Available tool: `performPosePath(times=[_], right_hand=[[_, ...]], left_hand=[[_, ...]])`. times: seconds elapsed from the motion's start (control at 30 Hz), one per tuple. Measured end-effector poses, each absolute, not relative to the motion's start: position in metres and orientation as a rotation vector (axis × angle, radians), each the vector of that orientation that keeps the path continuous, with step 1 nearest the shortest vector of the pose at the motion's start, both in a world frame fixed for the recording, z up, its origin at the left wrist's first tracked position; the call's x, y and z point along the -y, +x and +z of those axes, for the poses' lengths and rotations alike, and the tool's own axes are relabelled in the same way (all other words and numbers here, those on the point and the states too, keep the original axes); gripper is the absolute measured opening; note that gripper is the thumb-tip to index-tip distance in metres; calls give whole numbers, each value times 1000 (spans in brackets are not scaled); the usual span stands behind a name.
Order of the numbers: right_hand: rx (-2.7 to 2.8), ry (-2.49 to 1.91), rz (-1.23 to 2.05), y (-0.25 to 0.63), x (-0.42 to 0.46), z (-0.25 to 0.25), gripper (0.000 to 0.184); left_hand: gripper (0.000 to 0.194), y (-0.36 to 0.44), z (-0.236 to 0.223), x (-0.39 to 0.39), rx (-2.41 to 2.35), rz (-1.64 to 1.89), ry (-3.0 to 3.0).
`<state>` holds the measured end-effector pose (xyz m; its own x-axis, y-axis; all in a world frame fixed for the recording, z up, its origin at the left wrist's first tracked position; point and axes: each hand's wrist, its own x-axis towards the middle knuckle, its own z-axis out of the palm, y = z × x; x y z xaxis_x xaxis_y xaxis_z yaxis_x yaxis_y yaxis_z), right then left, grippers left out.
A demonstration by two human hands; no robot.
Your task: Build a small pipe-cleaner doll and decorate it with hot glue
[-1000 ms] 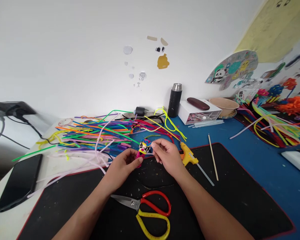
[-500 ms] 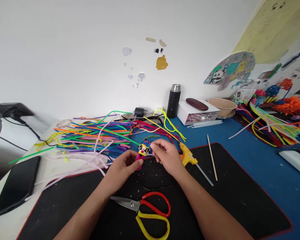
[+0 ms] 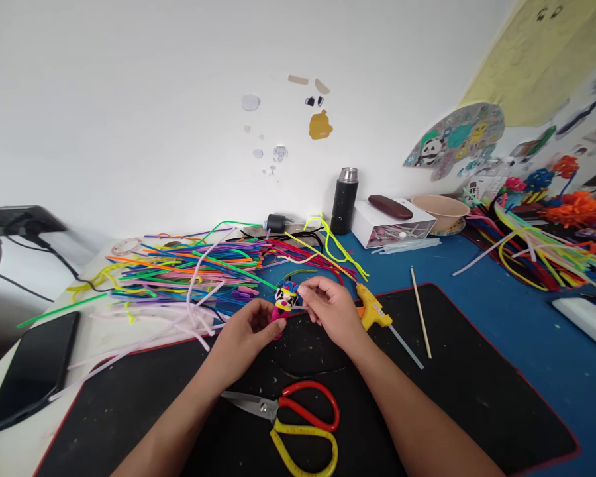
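Observation:
A small pipe-cleaner figure [image 3: 287, 298] with a magenta body, a yellow, black and white face and a blue-and-red top is held upright above the black mat. My left hand [image 3: 251, 331] grips its body between thumb and fingers. Close against the right side of its head, my right hand [image 3: 328, 308] is closed in a pinch. A short pale strip [image 3: 298, 307] runs from the head to these fingers; its far end is hidden. Nearer to me lie scissors [image 3: 278, 409] with one red and one yellow handle, blades spread. A yellow glue gun [image 3: 375, 309] rests right of my right hand.
Many coloured pipe cleaners [image 3: 193, 265] spread behind my left hand. A phone [image 3: 34, 364] lies at left, a wooden stick [image 3: 420, 311] at right on the mat [image 3: 477, 397]. Along the wall stand a black flask [image 3: 345, 202], a white box [image 3: 392, 225] and a bowl [image 3: 442, 211].
The whole view has shifted very slightly. Both hands keep their hold at the figure, which has barely turned.

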<state>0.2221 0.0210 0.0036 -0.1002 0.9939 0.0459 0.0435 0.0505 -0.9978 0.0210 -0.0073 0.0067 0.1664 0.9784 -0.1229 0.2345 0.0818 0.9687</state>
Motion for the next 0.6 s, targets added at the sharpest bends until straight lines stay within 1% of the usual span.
performPosePath(times=[0.2,0.6], right_hand=[[1342,-1162,1221,221,-20,5,36],[1339,-1163,1215,220,-22,-1,35]], left_hand=[[40,22,7,9,-1295,886,1394],[38,21,2,9,-1279,873,1398]])
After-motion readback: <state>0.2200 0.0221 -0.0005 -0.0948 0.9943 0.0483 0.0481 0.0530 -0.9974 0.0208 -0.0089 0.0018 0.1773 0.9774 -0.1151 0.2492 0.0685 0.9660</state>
